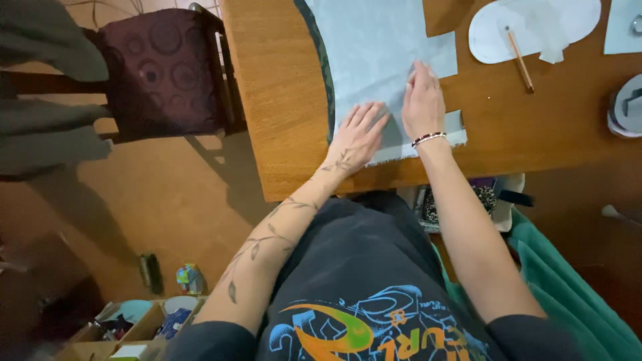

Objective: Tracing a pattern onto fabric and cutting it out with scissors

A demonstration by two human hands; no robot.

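A pale grey-blue sheet of fabric (374, 47) lies on the wooden table (281, 100), with a dark patterned edge showing along its left side. My left hand (358, 137) rests flat on the sheet's near edge, fingers spread. Next to it my right hand (422, 100) presses flat on the sheet too; a beaded bracelet circles that wrist. Neither hand holds anything.
A white oval pattern piece (568, 20) with a pencil (519, 59) on it lies at the table's far right. A dark upholstered chair (160, 70) stands to the left. Boxes of small items (134, 327) sit on the floor, with green cloth (568, 294) at my right.
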